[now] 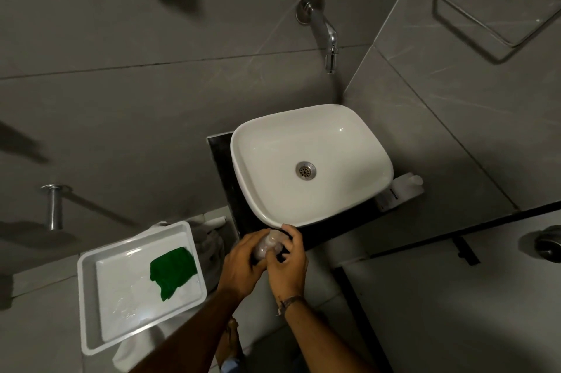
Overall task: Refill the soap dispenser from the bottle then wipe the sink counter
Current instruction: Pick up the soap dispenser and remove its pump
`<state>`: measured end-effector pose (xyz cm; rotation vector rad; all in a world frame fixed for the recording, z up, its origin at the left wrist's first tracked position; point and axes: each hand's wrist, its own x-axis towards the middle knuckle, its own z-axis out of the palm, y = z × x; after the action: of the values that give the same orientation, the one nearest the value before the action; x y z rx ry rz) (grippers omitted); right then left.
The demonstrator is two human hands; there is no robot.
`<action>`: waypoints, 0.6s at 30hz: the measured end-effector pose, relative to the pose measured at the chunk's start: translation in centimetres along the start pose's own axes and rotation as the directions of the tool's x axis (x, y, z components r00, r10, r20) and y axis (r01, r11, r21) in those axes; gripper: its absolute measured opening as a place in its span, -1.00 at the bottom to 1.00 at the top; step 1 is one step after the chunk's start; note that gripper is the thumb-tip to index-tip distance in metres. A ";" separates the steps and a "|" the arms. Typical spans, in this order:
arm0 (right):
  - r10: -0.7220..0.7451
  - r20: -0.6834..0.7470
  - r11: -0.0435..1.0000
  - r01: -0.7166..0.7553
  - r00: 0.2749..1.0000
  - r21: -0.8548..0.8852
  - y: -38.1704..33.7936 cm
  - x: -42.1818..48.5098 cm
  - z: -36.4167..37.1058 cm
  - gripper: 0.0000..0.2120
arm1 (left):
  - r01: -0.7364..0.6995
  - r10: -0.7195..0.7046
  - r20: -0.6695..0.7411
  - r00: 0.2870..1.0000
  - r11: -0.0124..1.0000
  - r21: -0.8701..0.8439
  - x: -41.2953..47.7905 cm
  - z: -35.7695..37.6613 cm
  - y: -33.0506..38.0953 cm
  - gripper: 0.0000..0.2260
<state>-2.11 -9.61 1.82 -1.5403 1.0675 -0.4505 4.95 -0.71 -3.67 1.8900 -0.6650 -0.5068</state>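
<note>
Both hands hold a small clear soap dispenser just in front of the white basin. My left hand wraps its body from the left. My right hand grips its near end from the right; most of the dispenser is hidden by fingers. A white refill bottle lies on the black counter at the basin's right side. A green cloth lies in a white tray to the lower left.
A chrome wall tap juts out above the basin. A metal towel rail hangs on the right wall. A chrome pipe sticks out at the left. White fabric lies under the tray.
</note>
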 end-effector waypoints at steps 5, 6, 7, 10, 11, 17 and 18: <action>-0.005 -0.054 1.000 0.006 0.999 0.024 -0.2 -0.3 0.2 -0.32 | -0.022 0.022 -0.036 0.999 1.000 0.010 -0.1 0.2 0.1 -0.54; 0.012 -0.074 0.999 -0.009 0.997 0.042 -0.2 -0.1 0.4 -0.36 | -0.018 0.019 -0.037 0.999 1.000 0.007 0.0 0.2 0.1 -0.56; 0.020 -0.078 0.998 -0.016 0.997 0.057 -0.2 0.0 0.4 -0.40 | -0.014 0.014 -0.032 0.999 1.000 0.003 0.0 0.3 0.1 -0.58; 0.001 -0.048 0.989 0.006 0.999 0.148 0.0 -0.2 -0.3 -0.45 | 0.012 -0.012 -0.001 1.000 1.000 -0.005 0.0 0.4 0.1 -0.52; 0.003 -0.053 0.977 0.008 0.999 0.215 -0.1 -0.3 -0.8 -0.47 | 0.019 -0.019 -0.003 1.000 1.000 -0.001 0.0 0.4 0.2 -0.50; 0.189 -0.244 0.810 -0.010 0.951 0.586 -2.2 2.8 -6.3 -0.65 | 0.076 -0.076 -0.042 0.996 0.997 -0.001 0.0 0.9 0.1 -0.44; 0.254 -0.248 0.772 -0.041 0.935 0.635 -2.2 3.7 -7.2 -0.65 | 0.096 -0.096 -0.052 0.994 0.995 -0.001 0.0 1.0 0.0 -0.41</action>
<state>-4.96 -16.92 4.89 -0.7927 1.1268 -0.8695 4.31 -1.37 -4.04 1.9365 -0.5422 -0.5171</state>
